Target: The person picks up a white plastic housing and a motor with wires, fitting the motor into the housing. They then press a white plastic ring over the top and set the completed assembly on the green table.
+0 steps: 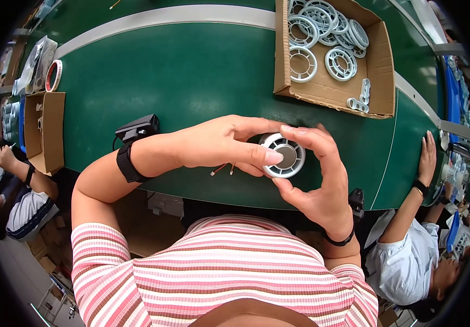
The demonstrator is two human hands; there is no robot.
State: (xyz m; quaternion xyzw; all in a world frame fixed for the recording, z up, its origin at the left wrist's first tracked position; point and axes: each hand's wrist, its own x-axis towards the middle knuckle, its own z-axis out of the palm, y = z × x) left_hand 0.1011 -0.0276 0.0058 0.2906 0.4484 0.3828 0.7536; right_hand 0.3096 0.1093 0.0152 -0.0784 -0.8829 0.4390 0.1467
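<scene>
Between my hands is a small round part with a white spoked ring and a flat grey centre [287, 157], its face turned up. My left hand [226, 143] grips it from the left, thumb lying over the rim and onto the grey centre, the other fingers partly hidden behind. Around its right side curves my right hand [325, 174], index fingertip at the top of the rim and thumb at the bottom. Thin red and white wires with small connectors [222, 169] show below my left hand; where they lead is hidden.
A cardboard box [335, 100] at the far right holds several pale spoked rings [303, 64] and small white links [358, 104]. A black device [138, 128] lies by my left forearm. At left are a tape roll [54, 76] and another box [55, 131]. Co-workers sit on both sides.
</scene>
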